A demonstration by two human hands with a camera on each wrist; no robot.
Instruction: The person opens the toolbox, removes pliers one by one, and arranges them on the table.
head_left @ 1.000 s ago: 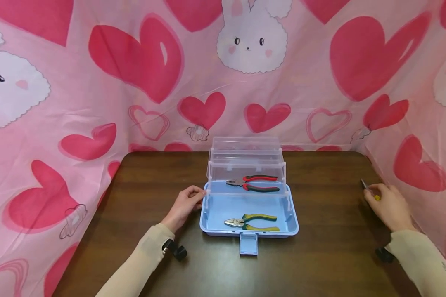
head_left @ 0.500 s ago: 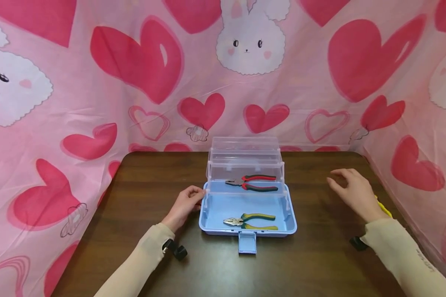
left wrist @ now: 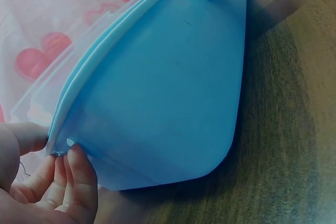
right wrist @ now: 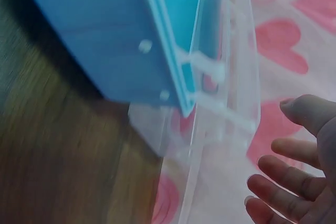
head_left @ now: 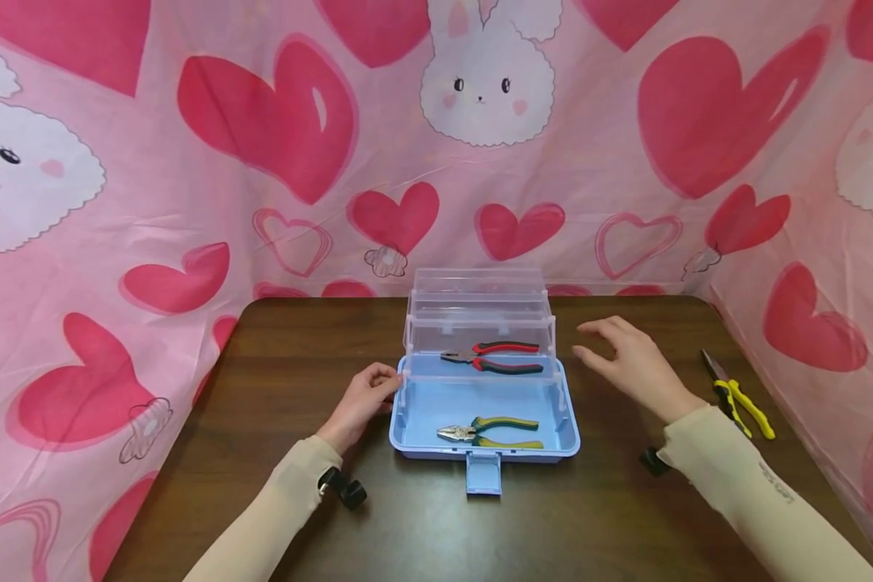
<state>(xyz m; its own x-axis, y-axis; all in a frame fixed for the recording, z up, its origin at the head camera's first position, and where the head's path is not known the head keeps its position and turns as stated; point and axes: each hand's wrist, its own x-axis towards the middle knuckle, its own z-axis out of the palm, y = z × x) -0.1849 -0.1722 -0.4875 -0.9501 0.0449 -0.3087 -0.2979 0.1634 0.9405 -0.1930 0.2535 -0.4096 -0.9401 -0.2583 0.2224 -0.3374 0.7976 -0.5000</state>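
A blue toolbox [head_left: 407,451] stands open on the table, its clear tiered trays [head_left: 480,333] raised at the back. My left hand [head_left: 361,404] pinches the box's left edge, thumb against the rim and fingertips on the outer wall [left wrist: 157,93]. Combination pliers with red-black handles [head_left: 509,368] lie in a clear tray. Below them, green-and-yellow-handled pliers [head_left: 505,423] rest on the box floor. My right hand [head_left: 640,368] hovers to the right of the box, thumb and fingers apart, holding nothing. Long-nose pliers with yellow-black handles [head_left: 727,390] lie at the table's right side.
The box's front latch [head_left: 483,475] hangs down toward me. A brown wooden table [head_left: 553,533] carries everything. Pink cloth [head_left: 589,162] with hearts and rabbits encloses the back and both sides.
My right hand has let go of the long-nose pliers at the right and moved left toward the box. My left hand has stayed on the toolbox edge.
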